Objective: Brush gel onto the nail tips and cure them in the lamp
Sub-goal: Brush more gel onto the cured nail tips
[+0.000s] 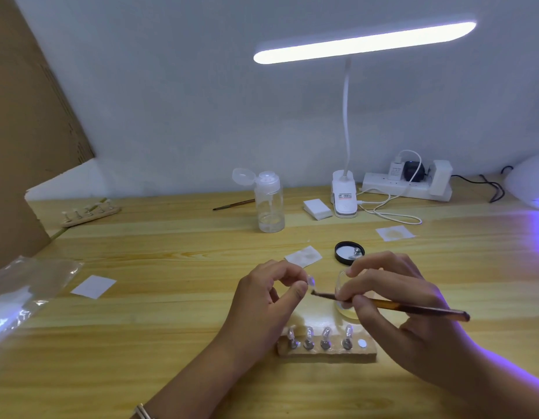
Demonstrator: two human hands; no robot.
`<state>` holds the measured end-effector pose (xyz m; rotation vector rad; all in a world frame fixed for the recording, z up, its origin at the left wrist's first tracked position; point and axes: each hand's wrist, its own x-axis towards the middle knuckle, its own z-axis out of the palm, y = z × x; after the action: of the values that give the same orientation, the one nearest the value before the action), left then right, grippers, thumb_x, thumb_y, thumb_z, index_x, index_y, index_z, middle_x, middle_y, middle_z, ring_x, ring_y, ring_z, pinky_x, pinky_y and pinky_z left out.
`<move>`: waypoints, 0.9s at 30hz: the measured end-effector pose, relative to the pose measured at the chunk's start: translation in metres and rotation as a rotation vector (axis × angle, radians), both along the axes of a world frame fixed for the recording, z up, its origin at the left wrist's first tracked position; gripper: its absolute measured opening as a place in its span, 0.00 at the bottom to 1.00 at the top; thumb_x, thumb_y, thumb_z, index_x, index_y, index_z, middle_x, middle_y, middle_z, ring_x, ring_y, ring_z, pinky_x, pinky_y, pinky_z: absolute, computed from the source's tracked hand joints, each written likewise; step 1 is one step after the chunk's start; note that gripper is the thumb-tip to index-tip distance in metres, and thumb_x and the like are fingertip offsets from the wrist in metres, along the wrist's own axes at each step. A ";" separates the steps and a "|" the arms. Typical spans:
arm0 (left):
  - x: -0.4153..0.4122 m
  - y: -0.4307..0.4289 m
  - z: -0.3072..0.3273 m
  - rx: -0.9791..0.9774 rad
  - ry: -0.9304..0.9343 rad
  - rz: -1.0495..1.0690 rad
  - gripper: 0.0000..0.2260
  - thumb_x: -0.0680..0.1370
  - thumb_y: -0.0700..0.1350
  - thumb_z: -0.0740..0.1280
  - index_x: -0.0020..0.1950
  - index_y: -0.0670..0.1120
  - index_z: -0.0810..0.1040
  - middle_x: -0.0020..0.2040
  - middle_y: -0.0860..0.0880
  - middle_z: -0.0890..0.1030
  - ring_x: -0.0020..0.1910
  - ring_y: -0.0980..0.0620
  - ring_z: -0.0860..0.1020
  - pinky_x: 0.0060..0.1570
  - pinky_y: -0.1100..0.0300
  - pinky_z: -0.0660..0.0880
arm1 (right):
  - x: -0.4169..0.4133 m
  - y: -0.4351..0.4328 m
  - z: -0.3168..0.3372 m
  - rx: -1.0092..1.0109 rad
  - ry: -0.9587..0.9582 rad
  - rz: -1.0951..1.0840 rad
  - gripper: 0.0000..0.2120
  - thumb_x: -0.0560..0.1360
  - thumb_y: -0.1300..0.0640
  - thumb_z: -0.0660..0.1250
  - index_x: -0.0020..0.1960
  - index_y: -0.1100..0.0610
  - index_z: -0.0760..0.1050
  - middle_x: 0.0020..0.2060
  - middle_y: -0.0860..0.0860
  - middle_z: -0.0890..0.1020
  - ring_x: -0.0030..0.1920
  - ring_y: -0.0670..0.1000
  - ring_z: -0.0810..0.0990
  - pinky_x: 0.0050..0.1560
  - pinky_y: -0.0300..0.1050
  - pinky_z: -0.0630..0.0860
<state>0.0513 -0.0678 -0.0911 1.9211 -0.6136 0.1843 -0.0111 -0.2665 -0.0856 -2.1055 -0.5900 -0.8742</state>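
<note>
Tip (310, 280): pinched in my left hand (262, 300), just beyond left end of holder (327, 355). Brush (413, 309): gripped in my right hand (392, 297), beyond holder, handle running right, bristles pointing left, just short of tip.

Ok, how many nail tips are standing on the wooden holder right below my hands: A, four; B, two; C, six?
A: four nail tips stand in a row on the wooden holder, with one bare round mount at its right end.
</note>
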 end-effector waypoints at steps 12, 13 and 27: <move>-0.001 0.000 0.001 -0.074 0.037 0.009 0.03 0.74 0.49 0.69 0.44 0.56 0.83 0.42 0.55 0.83 0.42 0.46 0.79 0.40 0.52 0.73 | -0.001 0.000 0.002 0.139 0.052 0.027 0.10 0.77 0.53 0.63 0.44 0.50 0.83 0.43 0.43 0.82 0.54 0.52 0.80 0.53 0.51 0.75; -0.001 0.000 0.002 -0.079 0.039 0.011 0.02 0.75 0.48 0.70 0.44 0.55 0.83 0.41 0.55 0.83 0.42 0.47 0.79 0.40 0.51 0.73 | -0.001 -0.001 0.003 0.137 0.046 0.010 0.09 0.77 0.52 0.63 0.46 0.50 0.82 0.44 0.43 0.82 0.54 0.52 0.80 0.53 0.53 0.75; -0.002 0.000 0.002 -0.095 0.046 0.024 0.05 0.76 0.44 0.72 0.42 0.55 0.84 0.40 0.58 0.84 0.41 0.59 0.79 0.40 0.55 0.72 | 0.000 0.002 0.001 0.144 0.109 -0.063 0.11 0.78 0.47 0.63 0.48 0.49 0.83 0.47 0.44 0.83 0.57 0.52 0.79 0.57 0.52 0.74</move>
<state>0.0497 -0.0683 -0.0891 1.8369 -0.5415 0.1810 -0.0115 -0.2641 -0.0845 -2.0355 -0.3944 -0.8069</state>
